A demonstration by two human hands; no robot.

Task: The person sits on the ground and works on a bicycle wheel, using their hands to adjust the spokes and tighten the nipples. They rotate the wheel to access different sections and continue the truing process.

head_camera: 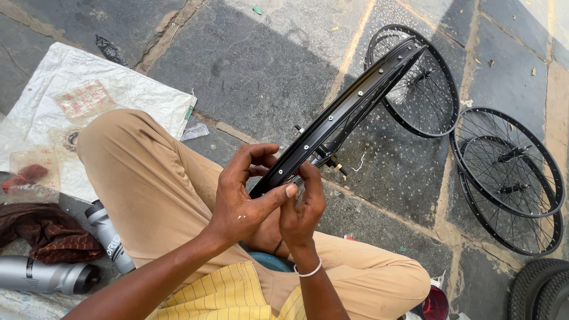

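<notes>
Stone paving (pixel 261 77) beneath, both hands, left hand (pixel 240 198) and right hand (pixel 301 207), grasping black drilled wheel rim (pixel 347 112).

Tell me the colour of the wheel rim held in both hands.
Black, with small silver spoke nipples along it: the wheel rim shows best in the head view.

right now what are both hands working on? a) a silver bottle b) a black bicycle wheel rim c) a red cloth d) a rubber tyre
b: the left hand and right hand both grip the near edge of the black bicycle wheel rim, which stands edge-on over the person's lap; the silver bottle lies untouched on the ground to the side.
</notes>
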